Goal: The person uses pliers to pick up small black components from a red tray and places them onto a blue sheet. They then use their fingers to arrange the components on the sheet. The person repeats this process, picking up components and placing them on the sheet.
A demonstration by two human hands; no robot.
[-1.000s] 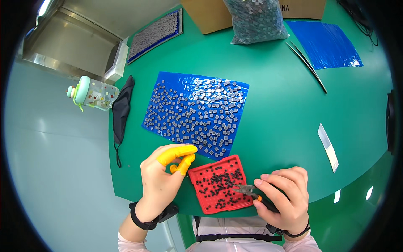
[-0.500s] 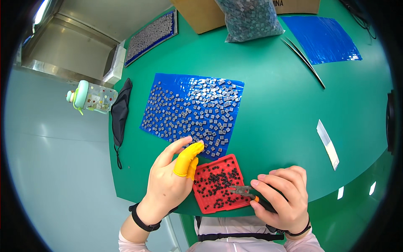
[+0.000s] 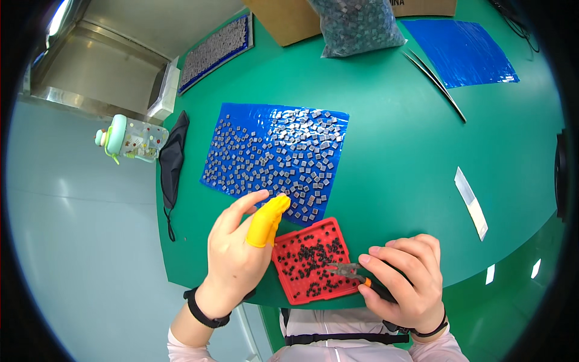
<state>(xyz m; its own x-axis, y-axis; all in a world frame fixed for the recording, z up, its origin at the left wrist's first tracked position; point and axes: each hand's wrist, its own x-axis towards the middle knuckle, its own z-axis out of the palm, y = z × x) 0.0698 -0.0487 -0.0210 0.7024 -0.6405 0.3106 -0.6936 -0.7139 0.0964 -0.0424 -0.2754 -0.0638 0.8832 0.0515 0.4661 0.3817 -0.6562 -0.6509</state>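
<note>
Left hand (image 3: 241, 250), nearer gray squares (image 3: 279, 158): yellow-covered fingertips (image 3: 280, 203) bunched over near edge of blue sheet (image 3: 241, 112); pinching anything, cannot tell. Right hand (image 3: 411, 283) grips pliers (image 3: 367, 282), long axis pointing left, tips over red tray (image 3: 281, 274) of black bits (image 3: 312, 258).

Holding left hand (image 3: 240, 248) back up, with bare fingers (image 3: 242, 205) extended and yellow-covered digits (image 3: 266, 223) close together. Curling right hand (image 3: 412, 280) in a grip with thumb (image 3: 379, 303) underneath.
</note>
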